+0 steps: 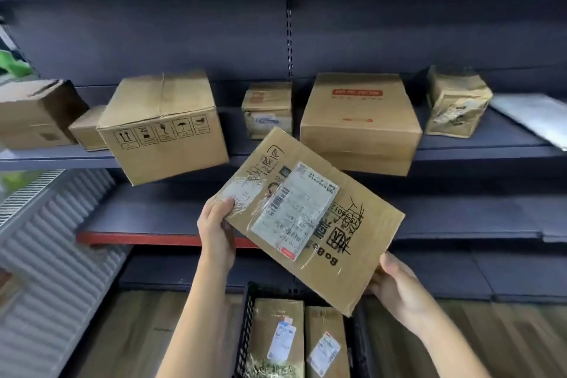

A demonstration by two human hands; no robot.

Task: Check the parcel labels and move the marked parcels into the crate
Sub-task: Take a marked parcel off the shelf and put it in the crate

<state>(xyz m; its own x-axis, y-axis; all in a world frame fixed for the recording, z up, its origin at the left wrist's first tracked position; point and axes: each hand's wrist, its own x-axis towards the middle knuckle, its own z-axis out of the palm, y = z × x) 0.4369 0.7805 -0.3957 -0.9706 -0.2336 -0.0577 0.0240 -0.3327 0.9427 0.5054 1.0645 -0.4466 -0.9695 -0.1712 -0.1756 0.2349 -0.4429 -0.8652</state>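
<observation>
A person holds a flat brown cardboard parcel (310, 218) tilted in front of dark grey metal shelving (460, 40), above a black plastic lattice crate (245, 331) on the floor. The left hand (216, 230) grips the parcel's left corner, thumb curled onto its taped top face; the right hand (395, 282) cups the lower right edge, fingers wrapped underneath. A white shipping label (294, 209) under clear tape sits in the middle of the parcel's face, beside black scribbled marks.

Two brown parcels with white labels (282, 341) lie side by side inside the crate. On the shelf behind stand a large cardboard box with handling symbols (162, 126), a small taped box (267, 109), a wide box with red print (359, 123), and a crumpled brown package (454, 101).
</observation>
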